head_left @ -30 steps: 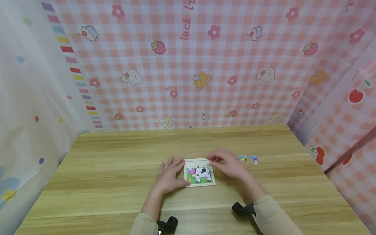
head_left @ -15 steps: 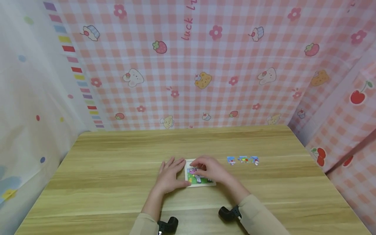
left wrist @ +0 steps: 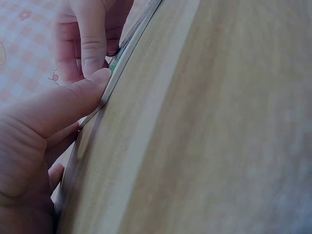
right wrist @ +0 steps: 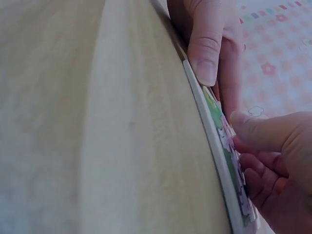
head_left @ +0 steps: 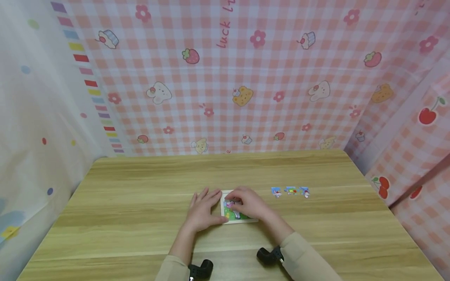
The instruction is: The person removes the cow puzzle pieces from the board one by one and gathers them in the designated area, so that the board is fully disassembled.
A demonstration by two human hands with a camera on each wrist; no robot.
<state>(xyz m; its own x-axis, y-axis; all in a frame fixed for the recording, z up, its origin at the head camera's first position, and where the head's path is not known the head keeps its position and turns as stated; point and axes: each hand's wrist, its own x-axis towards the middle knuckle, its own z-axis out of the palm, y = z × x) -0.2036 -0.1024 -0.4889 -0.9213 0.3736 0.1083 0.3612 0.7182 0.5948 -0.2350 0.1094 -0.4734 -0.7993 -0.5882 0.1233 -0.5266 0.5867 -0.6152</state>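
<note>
A small cow jigsaw puzzle in a pale wooden frame (head_left: 225, 214) lies on the table. My left hand (head_left: 202, 210) rests along the left side of it with fingers spread, the thumb on the lower left corner and a fingertip by the upper left corner. Over the upper part of the puzzle is my right hand (head_left: 247, 203), its fingers bent and the thumb (right wrist: 256, 129) right at the pink cow head. The right hand hides much of the cow, and I cannot tell whether its fingertips pinch a piece.
Three loose blue puzzle pieces (head_left: 291, 191) lie in a row to the right of the frame. The wood-grain table (head_left: 140, 234) ends at the back against a pink checked curtain (head_left: 211, 78).
My right hand has moved left from the frame's upper right corner to its upper left part, uncovering one loose piece at the right. The left hand has stayed in place.
</note>
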